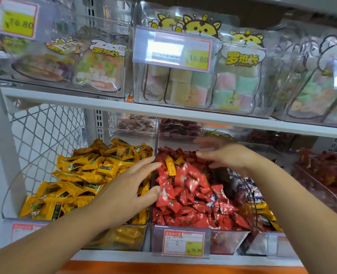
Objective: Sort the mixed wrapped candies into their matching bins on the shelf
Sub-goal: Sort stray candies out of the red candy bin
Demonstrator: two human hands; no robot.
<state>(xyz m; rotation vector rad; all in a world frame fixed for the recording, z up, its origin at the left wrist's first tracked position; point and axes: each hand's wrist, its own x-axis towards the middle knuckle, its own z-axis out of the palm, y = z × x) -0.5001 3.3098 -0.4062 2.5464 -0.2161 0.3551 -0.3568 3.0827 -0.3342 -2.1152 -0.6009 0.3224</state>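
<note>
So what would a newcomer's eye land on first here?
Bright yellow candies fill the lower-left bin, with red candies heaped in the middle bin beside it. One stray yellow candy lies on the red heap, towards its left.

Upper shelf (104, 99): cartoon bags (236, 84) behind price tag (196, 59); wire mesh (45, 131) left.

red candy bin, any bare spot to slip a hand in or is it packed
Packed: the red candies heap up to the front rim. Bare room shows only behind the heap, a pale strip below the rear bins, and in the yellow bin's left rear corner beside the mesh wall.
</note>
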